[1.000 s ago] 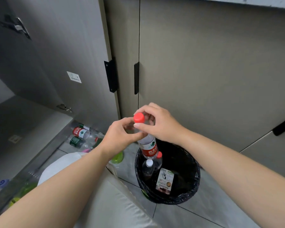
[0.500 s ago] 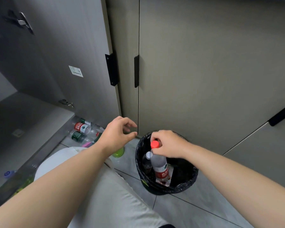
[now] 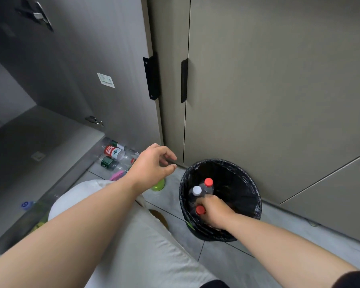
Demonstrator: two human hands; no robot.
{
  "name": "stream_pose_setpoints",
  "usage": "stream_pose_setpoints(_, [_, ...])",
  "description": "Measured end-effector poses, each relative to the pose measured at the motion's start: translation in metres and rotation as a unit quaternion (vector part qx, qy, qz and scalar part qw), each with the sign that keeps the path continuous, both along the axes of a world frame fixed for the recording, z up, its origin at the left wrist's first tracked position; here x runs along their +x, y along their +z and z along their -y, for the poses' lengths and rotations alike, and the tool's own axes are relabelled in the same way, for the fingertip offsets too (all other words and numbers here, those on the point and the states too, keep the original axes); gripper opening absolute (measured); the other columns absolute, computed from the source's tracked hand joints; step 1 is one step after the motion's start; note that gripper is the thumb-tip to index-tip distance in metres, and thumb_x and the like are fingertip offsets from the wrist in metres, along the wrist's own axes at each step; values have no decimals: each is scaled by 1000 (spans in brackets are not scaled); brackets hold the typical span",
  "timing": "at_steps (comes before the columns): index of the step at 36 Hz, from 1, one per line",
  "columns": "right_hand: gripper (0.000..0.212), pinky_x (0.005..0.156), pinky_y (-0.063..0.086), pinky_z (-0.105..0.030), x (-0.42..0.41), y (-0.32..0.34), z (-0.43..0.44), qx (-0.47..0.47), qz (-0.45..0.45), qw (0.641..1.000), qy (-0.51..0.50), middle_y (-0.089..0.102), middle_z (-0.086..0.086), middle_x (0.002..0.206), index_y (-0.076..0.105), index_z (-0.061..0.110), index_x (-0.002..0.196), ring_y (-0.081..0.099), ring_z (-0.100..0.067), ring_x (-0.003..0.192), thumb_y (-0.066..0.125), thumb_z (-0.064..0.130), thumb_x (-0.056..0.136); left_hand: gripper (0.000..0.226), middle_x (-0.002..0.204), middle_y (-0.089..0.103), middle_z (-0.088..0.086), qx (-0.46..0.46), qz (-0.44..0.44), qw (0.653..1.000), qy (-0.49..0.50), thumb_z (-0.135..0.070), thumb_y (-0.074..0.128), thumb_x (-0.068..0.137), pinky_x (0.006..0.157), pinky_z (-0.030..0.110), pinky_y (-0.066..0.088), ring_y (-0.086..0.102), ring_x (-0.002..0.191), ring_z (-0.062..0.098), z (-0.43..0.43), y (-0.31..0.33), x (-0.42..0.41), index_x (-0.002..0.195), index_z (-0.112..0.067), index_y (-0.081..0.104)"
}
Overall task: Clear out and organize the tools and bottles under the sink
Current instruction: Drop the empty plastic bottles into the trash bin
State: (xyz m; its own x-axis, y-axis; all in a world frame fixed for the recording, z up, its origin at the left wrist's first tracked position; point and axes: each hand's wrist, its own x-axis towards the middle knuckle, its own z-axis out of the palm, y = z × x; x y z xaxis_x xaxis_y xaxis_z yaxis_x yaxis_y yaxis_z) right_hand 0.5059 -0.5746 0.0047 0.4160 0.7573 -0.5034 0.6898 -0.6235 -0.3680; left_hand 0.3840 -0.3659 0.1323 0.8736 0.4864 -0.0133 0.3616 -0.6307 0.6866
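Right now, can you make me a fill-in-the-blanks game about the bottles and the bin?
1. The right hand reaches into the ____ bin.
2. It holds a bottle with a ____ cap.
3. The left hand holds ____.
4. Beside the red-capped bottle stands one with a ____ cap.

Answers: black; red; nothing; white

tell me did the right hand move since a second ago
Yes. The right hand went down from above the bin to inside its rim, with the red-capped bottle.
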Motion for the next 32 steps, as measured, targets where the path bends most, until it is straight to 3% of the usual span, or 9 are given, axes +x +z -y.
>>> stream_pose_setpoints(6, [36,82,55,-42,4,23,-10,-53,28,997,48,58,-3,117,59,31,116,63,-33,101,59,30,80,12,99,53,-15,7,-8,1000,14,-25,70,91,69,-2,39,62,89,-3,-1,2,-1,92,-36,68])
stream_pose_setpoints(10, [25,65,49,-36,10,56,-31,7,117,987,106,61,-1,105,61,26,106,65,-32,91,58,35,83,15,96,54,-14,-4,2,999,49,-22,67,92,68,2,38,59,88,-3,-4,4,-2,91,-36,69])
stream_pose_setpoints(14, [19,71,50,-35,10,100,-69,109,133,980,103,61,8,100,60,32,102,64,-24,94,52,40,86,15,92,61,-11,-37,17,995,92,-19,64,90,70,9,41,60,82,-1,-18,11,-8,89,-31,72])
stream_pose_setpoints(18, [16,79,53,-36,2,135,-120,179,115,970,118,59,13,94,63,33,102,62,-15,90,54,36,89,9,72,67,-16,-80,19,987,139,-23,66,89,65,21,47,60,65,0,-61,25,-28,84,-28,73])
stream_pose_setpoints(21, [12,80,53,-36,-13,152,-168,204,86,965,141,60,11,89,67,31,97,60,-11,84,58,32,90,7,74,69,-11,-77,-17,985,152,-23,68,92,73,27,52,63,69,8,-110,32,-64,88,-26,73])
stream_pose_setpoints(29, [22,82,48,-26,-83,157,-316,105,22,949,296,67,7,98,69,28,109,61,-13,90,62,28,89,9,94,73,5,-117,-104,955,251,-13,66,96,75,23,51,64,81,15,-219,2,-216,101,-10,73])
stream_pose_setpoints(32, [29,77,43,-22,-121,134,-373,5,2,928,373,67,4,107,67,25,119,60,-14,93,64,32,91,9,89,70,3,-148,-82,931,322,-10,63,98,61,5,45,62,80,14,-232,-24,-262,98,-10,72])
